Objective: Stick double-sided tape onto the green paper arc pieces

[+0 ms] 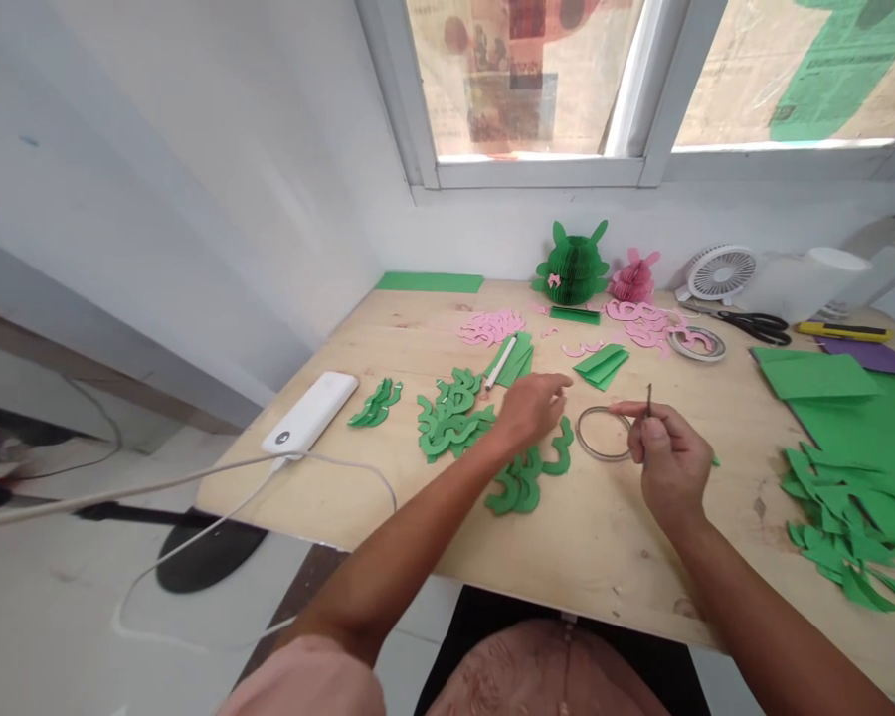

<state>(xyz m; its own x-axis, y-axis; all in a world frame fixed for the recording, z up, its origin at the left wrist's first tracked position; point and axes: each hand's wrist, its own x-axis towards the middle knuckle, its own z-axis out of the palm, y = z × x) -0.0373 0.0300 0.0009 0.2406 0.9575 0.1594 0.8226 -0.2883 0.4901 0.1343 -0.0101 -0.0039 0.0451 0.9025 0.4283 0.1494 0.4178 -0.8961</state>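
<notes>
My right hand (pixel 671 462) is closed around a thin dark pointed tool (pixel 648 398), possibly tweezers; most of it is hidden in the fingers. Just left of that hand a narrow roll of tape (pixel 582 438) lies flat, its upper right edge close to my index finger. My left hand (pixel 531 408) hovers over the table with fingers stretched to the right and apart, and nothing shows in them. Below and left of it are piles of wavy green paper cutouts (pixel 447 423), with more green cutouts (pixel 518 487) under the forearm. A white pen (pixel 500 363) rests on folded green paper (pixel 520 360).
A power bank (pixel 309 416) with a cable is at left. Along the back stand a green paper honeycomb figure (pixel 576 267), a pink one (pixel 633 276) and a small fan (pixel 720 270). Scissors (pixel 761 324), a yellow cutter (pixel 844 331) and green scraps (pixel 842 517) lie at right.
</notes>
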